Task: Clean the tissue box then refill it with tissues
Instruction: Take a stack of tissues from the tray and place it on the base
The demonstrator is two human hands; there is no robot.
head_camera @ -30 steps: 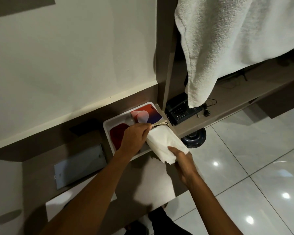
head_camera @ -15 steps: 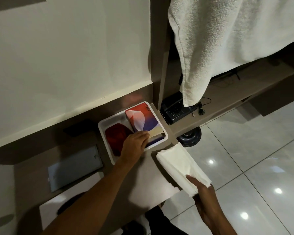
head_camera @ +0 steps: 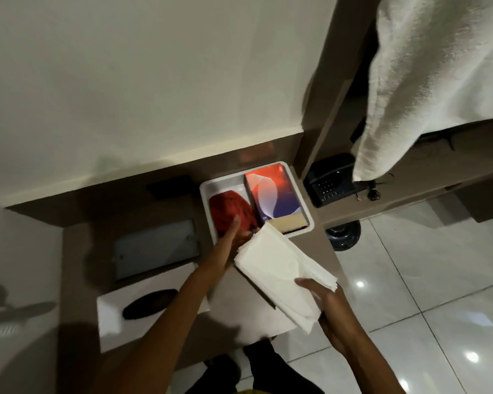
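The right hand point(head_camera: 329, 311), lower right of centre, grips one end of a white tissue stack point(head_camera: 282, 275); the thumb lies on top and the other fingers are hidden beneath. The stack slants up-left and covers part of the left hand point(head_camera: 229, 243), whose fingers reach flat onto a red cloth point(head_camera: 231, 210) in the white tray point(head_camera: 300, 191) at mid-frame. Whether that hand holds anything cannot be told; it is blurred. A coloured tissue pack point(head_camera: 273, 196) lies in the tray's right half, one end open. The white tissue box point(head_camera: 111, 317), with its dark oval slot, sits at lower left, partly behind the left forearm. A towel point(head_camera: 427, 75) hangs at upper right, hiding part of a phone point(head_camera: 329, 182).
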